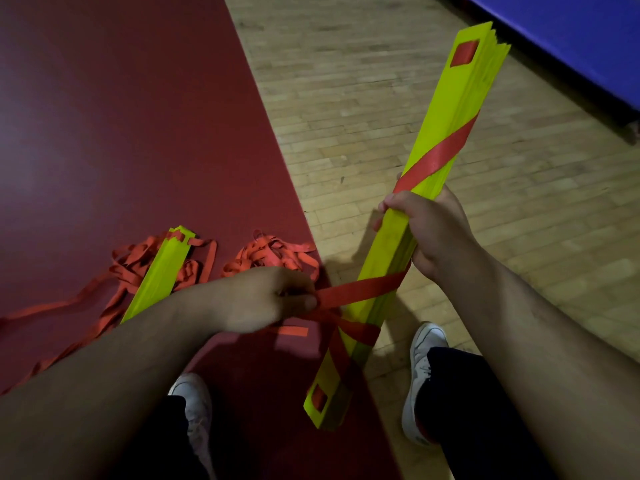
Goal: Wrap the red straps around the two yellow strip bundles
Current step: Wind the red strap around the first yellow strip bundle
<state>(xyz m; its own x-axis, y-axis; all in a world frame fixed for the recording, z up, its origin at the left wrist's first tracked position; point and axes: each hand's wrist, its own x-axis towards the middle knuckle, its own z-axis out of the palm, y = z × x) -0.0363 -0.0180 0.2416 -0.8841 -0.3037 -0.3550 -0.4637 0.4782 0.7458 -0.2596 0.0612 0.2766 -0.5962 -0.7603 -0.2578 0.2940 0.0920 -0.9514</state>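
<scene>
**Slack could undo the wraps**

Right hand [433, 233] grips the yellow strip bundle [450, 105] above the red mat's [138, 133] right edge; left hand [266, 296] pinches the red strap [363, 289] taut. If tension drops, the diagonal turns may slide loose.

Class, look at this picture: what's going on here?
A person's right hand grips one yellow strip bundle, held at a tilt. The left hand pinches the red strap, already wound around that bundle. The second yellow bundle lies on the red mat among loose red straps.
</scene>
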